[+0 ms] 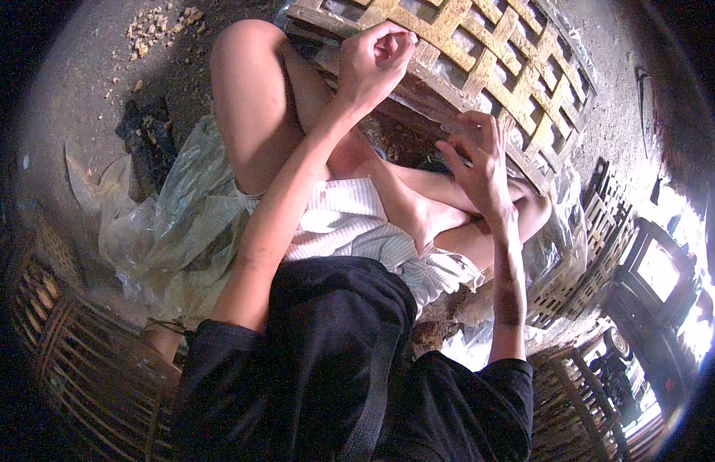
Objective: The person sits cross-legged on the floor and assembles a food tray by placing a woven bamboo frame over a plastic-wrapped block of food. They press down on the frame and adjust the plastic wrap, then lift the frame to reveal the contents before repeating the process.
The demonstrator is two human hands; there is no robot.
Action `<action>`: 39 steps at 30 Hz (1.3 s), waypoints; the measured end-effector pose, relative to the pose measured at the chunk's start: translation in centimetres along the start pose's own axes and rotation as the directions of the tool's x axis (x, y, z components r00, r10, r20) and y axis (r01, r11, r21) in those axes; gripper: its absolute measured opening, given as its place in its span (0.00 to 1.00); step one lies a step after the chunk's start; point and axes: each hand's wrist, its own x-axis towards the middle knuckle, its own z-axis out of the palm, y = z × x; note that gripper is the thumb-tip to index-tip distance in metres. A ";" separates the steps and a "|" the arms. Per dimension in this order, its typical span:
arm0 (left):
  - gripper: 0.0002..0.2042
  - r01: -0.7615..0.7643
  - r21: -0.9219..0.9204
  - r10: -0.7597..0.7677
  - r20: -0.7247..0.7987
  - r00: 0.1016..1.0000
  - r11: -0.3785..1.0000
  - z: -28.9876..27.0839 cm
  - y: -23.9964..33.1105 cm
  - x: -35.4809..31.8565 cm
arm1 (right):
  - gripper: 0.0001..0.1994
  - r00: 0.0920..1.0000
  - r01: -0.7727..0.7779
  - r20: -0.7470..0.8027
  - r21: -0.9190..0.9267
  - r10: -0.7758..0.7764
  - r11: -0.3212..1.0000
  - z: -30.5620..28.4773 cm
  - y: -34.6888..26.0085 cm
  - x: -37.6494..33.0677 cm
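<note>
A woven bamboo lattice panel [492, 58] with a wooden border lies tilted in front of my crossed legs. Over its near left edge is my left hand [377, 61], with the fingers curled in. Whatever that hand may hold is too small or hidden to make out. My right hand [477, 169] hovers by the panel's near right edge, thumb and fingers apart, and nothing shows between them. Pale sheeting shows through the gaps in the weave.
Crumpled clear plastic sheeting [176, 231] lies to my left, near a dark cloth-like heap [148, 135]. Light crumbly lumps [157, 31] are scattered on the dirt floor. Slatted bamboo pieces [589, 239] stand at the right, and a slatted basket-like structure [88, 362] stands lower left.
</note>
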 end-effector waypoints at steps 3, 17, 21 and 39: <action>0.05 -0.073 -0.037 0.070 -0.086 0.994 0.997 -1.2 0.7 0.2 | 0.09 0.999 -0.029 -0.045 0.022 0.030 0.999 -0.3 -1.1 2.2; 0.09 0.117 0.117 -0.083 -0.263 0.961 0.986 -3.4 3.9 0.9 | 0.16 0.983 0.179 0.039 -0.013 -0.178 0.984 2.4 -0.6 13.0; 0.10 0.157 0.025 -0.145 -0.265 0.953 0.987 -3.1 4.0 1.2 | 0.12 0.977 0.201 -0.091 0.062 -0.195 0.978 3.5 1.1 13.2; 0.17 0.295 -0.007 -0.289 -0.217 0.932 0.956 -3.1 1.6 1.7 | 0.07 0.961 0.273 -0.003 0.126 -0.275 0.954 3.2 4.1 13.8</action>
